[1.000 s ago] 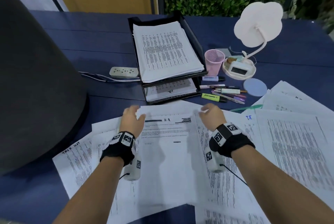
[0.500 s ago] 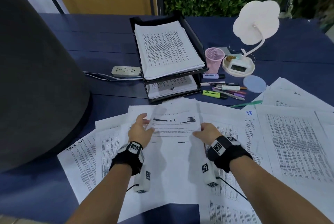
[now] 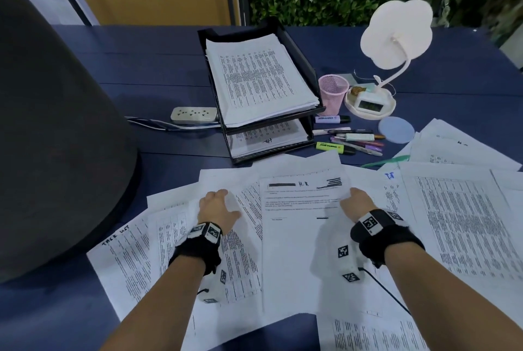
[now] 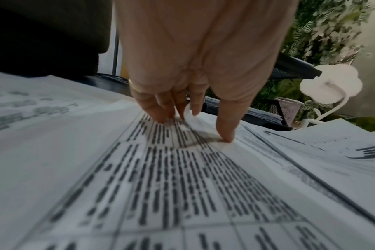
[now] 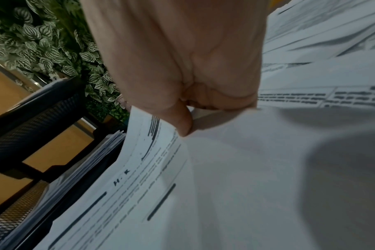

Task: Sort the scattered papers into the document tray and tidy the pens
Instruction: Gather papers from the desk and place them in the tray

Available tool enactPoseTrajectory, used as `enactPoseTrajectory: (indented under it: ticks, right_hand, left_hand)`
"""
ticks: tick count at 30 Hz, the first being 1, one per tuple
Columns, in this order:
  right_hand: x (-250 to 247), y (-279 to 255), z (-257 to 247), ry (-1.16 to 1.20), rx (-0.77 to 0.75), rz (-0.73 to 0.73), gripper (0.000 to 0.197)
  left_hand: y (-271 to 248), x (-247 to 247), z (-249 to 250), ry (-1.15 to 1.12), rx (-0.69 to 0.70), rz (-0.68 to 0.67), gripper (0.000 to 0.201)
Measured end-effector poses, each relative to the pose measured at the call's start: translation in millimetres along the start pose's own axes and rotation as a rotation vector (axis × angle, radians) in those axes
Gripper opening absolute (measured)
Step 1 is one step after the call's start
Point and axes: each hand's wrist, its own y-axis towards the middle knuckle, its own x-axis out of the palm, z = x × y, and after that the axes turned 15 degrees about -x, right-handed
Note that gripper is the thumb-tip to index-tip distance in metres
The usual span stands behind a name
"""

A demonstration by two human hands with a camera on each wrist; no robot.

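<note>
White printed papers (image 3: 458,223) lie scattered over the near half of the dark blue table. My right hand (image 3: 352,195) pinches the right edge of the sheet marked "H.R" (image 3: 300,209), thumb on top (image 5: 182,123) and fingers curled beneath. My left hand (image 3: 219,196) is off that sheet, to its left. Its fingertips (image 4: 161,116) press a sheet with printed table columns (image 4: 182,177), where a small paper corner curls up between them. The black two-tier document tray (image 3: 235,32) stands behind, with paper stacks on both levels. Several pens and highlighters (image 3: 353,141) lie loose to its right.
A pink mesh cup (image 3: 333,93) stands beside the tray, and a white flower-shaped lamp (image 3: 396,33) with a small clock is behind the pens. A blue round coaster (image 3: 396,129) lies near them. A power strip (image 3: 194,115) is left of the tray. A large dark rounded object (image 3: 56,124) fills the left side.
My left hand has let go of the "H.R" sheet's left corner and moved left onto the table-printed sheet. The right hand keeps its pinch, and the sheet has settled flatter.
</note>
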Motion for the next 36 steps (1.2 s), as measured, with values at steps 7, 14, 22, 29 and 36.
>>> enactPoseTrajectory:
  ticks: [7, 14, 22, 29, 36]
  right_hand:
    - [-9.8, -3.2, -8.7, 0.089, -0.086, -0.107, 0.039]
    - [-1.0, -4.8, -35.3, 0.309, -0.194, 0.023, 0.023]
    - [6.8, -2.4, -52.5, 0.277, -0.267, 0.016, 0.03]
    - [-24.3, -3.5, -73.6, 0.778, -0.461, 0.128, 0.039]
    - [-57.7, -12.2, -118.4, 0.95, -0.647, 0.24, 0.03]
  left_hand:
    - [6.8, -7.3, 8.5, -0.482, -0.007, -0.079, 0.036]
    - [14.5, -28.5, 15.1, -1.151, -0.011, -0.307, 0.024]
    - [7.9, -19.5, 18.5, -0.838, 0.082, -0.244, 0.035]
    - [-12.2, -92.1, 52.0, -1.038, 0.316, -0.211, 0.031]
    - [-34.1, -143.1, 82.1, -1.192, 0.551, -0.167, 0.02]
